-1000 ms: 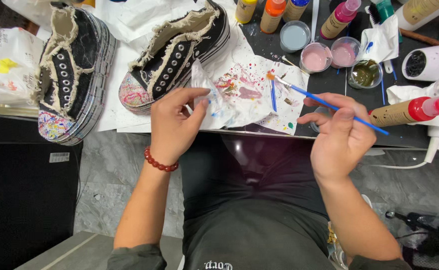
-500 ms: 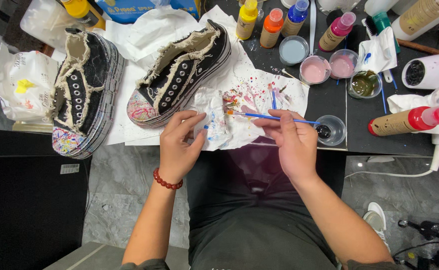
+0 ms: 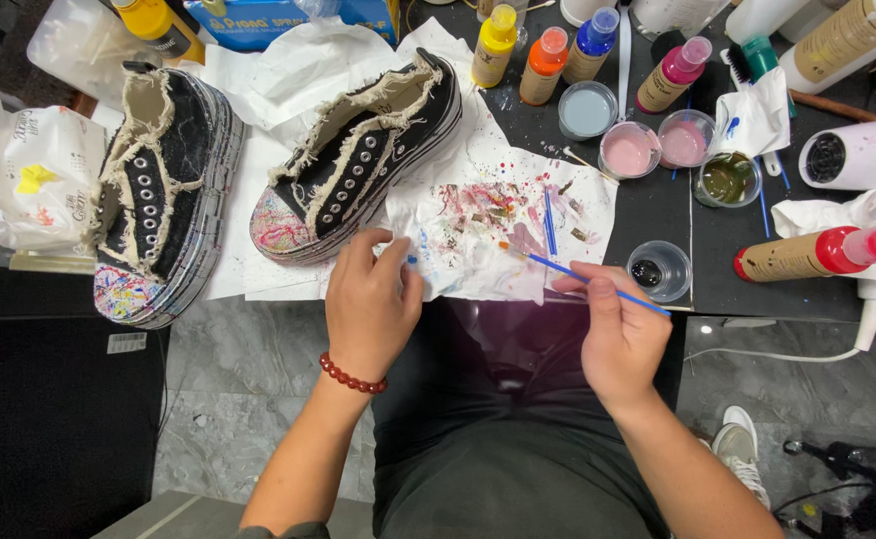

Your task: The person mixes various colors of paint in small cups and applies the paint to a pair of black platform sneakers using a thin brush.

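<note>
- Bright, even light falls from overhead; colours read clean and saturated.
- Shadows are soft and short, lying just under the left hand [image 3: 370, 304] and right hand [image 3: 617, 334].
- Mild glare sits on the white hair dryer [image 3: 862, 155] at far right and on the glossy dark table [image 3: 702, 289].
- Focus is sharp across the middle.
- Wide-angle bending curves the far corners and left edge.
- The near left corner is dim.

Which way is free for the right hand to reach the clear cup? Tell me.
Probably yes: the right hand holds a brush, and the clear cup stands just beyond its fingers with nothing between them.
</note>
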